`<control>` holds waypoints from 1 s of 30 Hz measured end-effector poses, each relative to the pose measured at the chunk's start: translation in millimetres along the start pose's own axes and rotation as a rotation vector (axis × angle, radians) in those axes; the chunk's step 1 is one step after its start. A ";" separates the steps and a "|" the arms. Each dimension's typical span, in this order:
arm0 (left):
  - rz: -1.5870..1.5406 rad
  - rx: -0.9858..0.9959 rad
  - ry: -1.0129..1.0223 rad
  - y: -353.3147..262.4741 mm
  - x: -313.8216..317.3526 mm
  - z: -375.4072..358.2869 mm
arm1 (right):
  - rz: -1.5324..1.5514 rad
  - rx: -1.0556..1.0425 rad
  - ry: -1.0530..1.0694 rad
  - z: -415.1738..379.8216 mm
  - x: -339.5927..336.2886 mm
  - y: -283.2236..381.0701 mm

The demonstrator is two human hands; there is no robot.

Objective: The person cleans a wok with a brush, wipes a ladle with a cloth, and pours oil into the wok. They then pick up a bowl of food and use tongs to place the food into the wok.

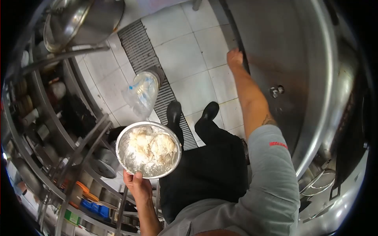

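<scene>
Because the steel rack with tubular rails point(91, 133) stands close to the left side, a careless swing that way could knock the round, silver metal bowl point(153, 173) against a rail and jolt what it holds. The bowl is in front of the body on the left, with pale, lumpy, floury dough point(161, 147) inside. The left hand point(137, 188) grips it by the near rim alone, thumb on top, so the weight could tip the far side down if that pinch slackened, or if flour made the metal slippery (one-handed rim holds are rarely kind to wrists). Beyond the bowl, the clear plastic bag with blue markings point(142, 94) is by the slatted metal floor grate point(141, 47); a foot could snag it, and the grate might be slick underfoot for the black boots point(173, 113). Over on the right, the bare right hand point(235, 58) is beside the edge of the broad, brushed-steel counter point(283, 51); its fingers look curled, but I cannot tell whether they grip anything. If that hand is occupied, it could be slow to catch a tipping bowl.
</scene>
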State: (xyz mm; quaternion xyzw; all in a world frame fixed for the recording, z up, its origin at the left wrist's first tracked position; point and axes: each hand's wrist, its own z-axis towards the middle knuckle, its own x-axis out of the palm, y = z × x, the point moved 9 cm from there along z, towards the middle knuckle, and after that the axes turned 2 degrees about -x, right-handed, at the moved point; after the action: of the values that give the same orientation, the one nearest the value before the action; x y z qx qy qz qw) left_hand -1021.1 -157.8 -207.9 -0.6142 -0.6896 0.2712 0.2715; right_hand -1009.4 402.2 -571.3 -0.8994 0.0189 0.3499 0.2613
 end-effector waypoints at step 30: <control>-0.052 0.016 0.002 -18.9 37.0 -17.9 | 0.596 -0.063 -0.846 -100.9 -51.2 43.1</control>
State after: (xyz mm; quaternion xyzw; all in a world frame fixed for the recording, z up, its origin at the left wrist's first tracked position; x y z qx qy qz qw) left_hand -1025.3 -122.2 -180.4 -0.5940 -0.7031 0.2688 0.2839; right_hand -994.9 308.7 -495.8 -0.6422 0.1565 0.7426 0.1079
